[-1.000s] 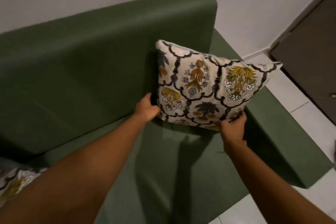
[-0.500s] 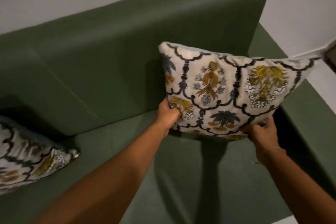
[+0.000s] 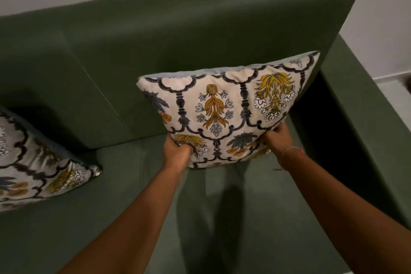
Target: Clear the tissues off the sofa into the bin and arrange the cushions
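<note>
Between the earlier frames and this one you carried the patterned cushion [image 3: 224, 109] toward the sofa's right-hand corner, and its top edge, which had been tilted, came close to level; the second cushion [image 3: 42, 162] also came into sight far out beyond your left arm.

Starting with the biggest thing, the green sofa [image 3: 200, 40] lay ahead of and beneath both hands, its backrest rising just behind the cushion you held and its armrest standing off to the outside of your right hand. No tissue showed on any part of the seat that was in view, and no bin appeared, so you could not confirm from here whether that half of the job was finished, though it looked likely.

The held cushion stood upright above your hands, leaning at or very near the backrest; whether its lower edge had touched the seat could not be told. The second cushion lay slumped on the seat, well apart from your left hand, and seemed to need straightening.

Your left hand [image 3: 178, 153] was clenched around the cushion's lower left corner, and your right hand [image 3: 278, 138] gripped the lower right corner.
</note>
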A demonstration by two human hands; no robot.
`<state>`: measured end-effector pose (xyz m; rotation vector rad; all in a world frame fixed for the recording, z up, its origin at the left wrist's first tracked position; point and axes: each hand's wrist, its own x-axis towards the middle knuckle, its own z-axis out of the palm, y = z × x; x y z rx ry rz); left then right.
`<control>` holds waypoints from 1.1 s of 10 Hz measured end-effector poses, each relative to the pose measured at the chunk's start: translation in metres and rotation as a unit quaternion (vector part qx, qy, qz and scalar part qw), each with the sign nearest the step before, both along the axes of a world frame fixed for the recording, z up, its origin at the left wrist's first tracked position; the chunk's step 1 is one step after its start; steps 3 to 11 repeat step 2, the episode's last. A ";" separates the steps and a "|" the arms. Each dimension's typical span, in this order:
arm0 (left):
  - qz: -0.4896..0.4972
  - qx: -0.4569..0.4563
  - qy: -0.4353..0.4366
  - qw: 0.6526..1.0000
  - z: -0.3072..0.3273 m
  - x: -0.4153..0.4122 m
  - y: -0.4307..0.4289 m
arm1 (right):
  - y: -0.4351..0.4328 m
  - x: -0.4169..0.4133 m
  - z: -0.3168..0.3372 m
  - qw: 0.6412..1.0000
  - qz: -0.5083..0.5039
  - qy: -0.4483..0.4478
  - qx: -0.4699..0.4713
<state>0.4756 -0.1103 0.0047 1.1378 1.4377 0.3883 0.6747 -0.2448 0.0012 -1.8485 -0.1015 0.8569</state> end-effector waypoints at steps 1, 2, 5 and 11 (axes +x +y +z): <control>-0.026 0.013 -0.021 0.999 -0.003 -0.008 0.000 | -0.012 -0.004 0.003 1.000 0.009 -0.017 -0.015; -0.084 0.030 0.049 0.995 0.003 -0.037 -0.004 | -0.026 -0.024 0.017 0.997 -0.039 -0.058 -0.039; -0.084 0.030 0.049 0.995 0.003 -0.037 -0.004 | -0.026 -0.024 0.017 0.997 -0.039 -0.058 -0.039; -0.084 0.030 0.049 0.995 0.003 -0.037 -0.004 | -0.026 -0.024 0.017 0.997 -0.039 -0.058 -0.039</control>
